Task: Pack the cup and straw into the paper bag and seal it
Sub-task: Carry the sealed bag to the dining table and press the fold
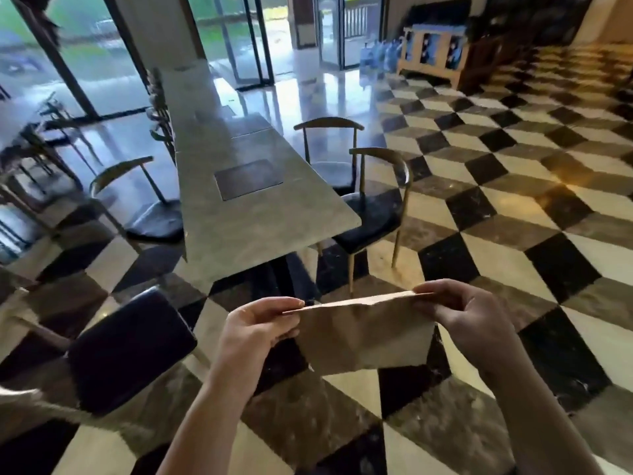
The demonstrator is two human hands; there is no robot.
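Note:
A brown paper bag hangs in the air in front of me, above the floor, its top edge folded flat. My left hand pinches the left end of that top edge. At the right end, my right hand pinches the same fold. Both hands are shut on the bag. No cup or straw shows; whatever is in the bag is hidden by the paper.
A long grey stone table stretches away ahead, with chairs on both sides. A dark padded stool stands close at my left. Checkered tile floor spreads to the right. Blue water jugs line the far wall.

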